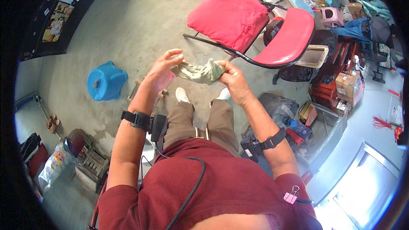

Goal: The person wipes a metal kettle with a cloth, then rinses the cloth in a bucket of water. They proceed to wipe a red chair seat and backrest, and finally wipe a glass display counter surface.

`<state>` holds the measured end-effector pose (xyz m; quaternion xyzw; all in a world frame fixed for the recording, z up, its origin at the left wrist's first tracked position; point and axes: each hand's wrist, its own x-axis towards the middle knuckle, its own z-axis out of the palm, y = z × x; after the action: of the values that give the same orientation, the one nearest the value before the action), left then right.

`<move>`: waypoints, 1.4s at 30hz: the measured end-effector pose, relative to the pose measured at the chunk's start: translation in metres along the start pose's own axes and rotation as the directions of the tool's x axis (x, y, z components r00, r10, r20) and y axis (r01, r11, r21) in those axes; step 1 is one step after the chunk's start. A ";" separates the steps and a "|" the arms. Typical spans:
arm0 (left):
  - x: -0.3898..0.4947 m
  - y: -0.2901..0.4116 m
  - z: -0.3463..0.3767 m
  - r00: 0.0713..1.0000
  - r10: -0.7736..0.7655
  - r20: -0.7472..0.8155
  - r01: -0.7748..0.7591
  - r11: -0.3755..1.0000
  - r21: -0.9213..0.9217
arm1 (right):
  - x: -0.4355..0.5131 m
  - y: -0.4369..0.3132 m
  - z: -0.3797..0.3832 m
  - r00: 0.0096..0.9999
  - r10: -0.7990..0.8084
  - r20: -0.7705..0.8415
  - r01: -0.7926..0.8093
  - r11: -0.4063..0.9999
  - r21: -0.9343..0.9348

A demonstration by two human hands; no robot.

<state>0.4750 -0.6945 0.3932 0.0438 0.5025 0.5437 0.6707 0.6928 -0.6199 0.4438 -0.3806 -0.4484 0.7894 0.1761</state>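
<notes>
A pale green cloth (198, 72), bunched and twisted lengthwise, spans the gap between my two hands above the floor. Its right end is pinched between the thumb and fingers of my right hand (235, 81). At the other end, my left hand (163, 68) meets the cloth with its thumb and fingers pointing to the right. The picture is slightly blurred there, so whether those fingers close on the fabric cannot be made out. Both forearms wear black straps with small devices, the left strap (135, 119) and the right strap (274, 140).
Ahead to the right stands a red-cushioned chair (228, 16). A blue plastic stool (107, 81) is on the concrete floor to the left, near a small wooden item (163, 93) by my feet. Bags, cardboard boxes (346, 86) and a glass-sided case (329, 124) crowd the right side.
</notes>
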 end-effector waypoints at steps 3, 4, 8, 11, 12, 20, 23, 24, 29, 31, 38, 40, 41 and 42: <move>0.005 0.001 0.031 0.993 -0.052 0.109 0.020 0.961 0.276 | 0.007 -0.014 -0.027 1.000 -0.009 -0.026 0.011 0.994 0.110; 0.008 0.001 0.040 0.992 -0.035 0.119 -0.011 0.932 0.361 | 0.009 -0.020 -0.036 1.000 0.004 -0.005 -0.003 0.997 0.081; 0.018 -0.010 0.085 0.994 0.071 0.080 -0.103 0.841 0.531 | 0.017 -0.039 -0.073 0.999 0.018 0.031 -0.015 0.994 -0.106; 0.034 -0.021 0.126 0.977 0.002 0.212 -0.056 0.967 0.248 | 0.022 -0.053 -0.105 1.000 -0.018 0.003 0.018 0.981 -0.191; 0.040 -0.025 0.140 0.979 0.017 0.201 -0.075 0.956 0.284 | 0.023 -0.057 -0.116 1.000 -0.023 0.003 0.024 0.982 -0.185; 0.070 -0.019 0.205 0.985 0.153 0.082 -0.162 0.981 0.104 | 0.022 -0.105 -0.197 0.967 0.171 0.190 -0.136 0.974 -0.184; 0.074 -0.003 0.205 0.972 0.228 0.057 -0.232 0.970 0.066 | 0.020 -0.117 -0.215 0.896 0.350 0.272 -0.284 0.925 -0.254; 0.077 0.000 0.205 0.959 0.272 0.077 -0.279 0.955 0.104 | 0.019 -0.119 -0.218 0.879 0.388 0.278 -0.307 0.906 -0.292; 0.111 0.015 0.209 0.927 0.336 0.165 -0.374 0.847 0.377 | 0.021 -0.149 -0.238 0.974 0.208 0.091 -0.161 0.915 -0.369; 0.125 0.018 0.209 0.910 0.365 0.198 -0.414 0.828 0.379 | 0.011 -0.175 -0.253 1.000 0.011 -0.006 -0.012 0.941 -0.340; 0.139 0.003 0.193 0.977 0.185 0.102 -0.211 0.890 0.405 | -0.025 -0.223 -0.303 0.885 -0.405 -0.232 0.153 0.722 -0.675; 0.141 -0.008 0.184 0.988 0.155 0.029 -0.153 0.907 0.391 | -0.019 -0.211 -0.318 0.886 -0.463 0.003 0.133 0.248 -0.960; 0.141 -0.016 0.178 0.989 0.148 -0.010 -0.133 0.915 0.381 | -0.016 -0.201 -0.324 0.909 -0.412 0.066 0.136 0.142 -0.980; 0.140 -0.025 0.173 0.990 0.136 -0.025 -0.117 0.917 0.381 | -0.012 -0.187 -0.328 0.920 -0.357 0.160 0.189 0.046 -0.981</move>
<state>0.6038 -0.5121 0.3753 0.1908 0.6108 0.4798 0.6003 0.9379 -0.3385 0.5056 -0.3562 -0.9082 0.2134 0.0519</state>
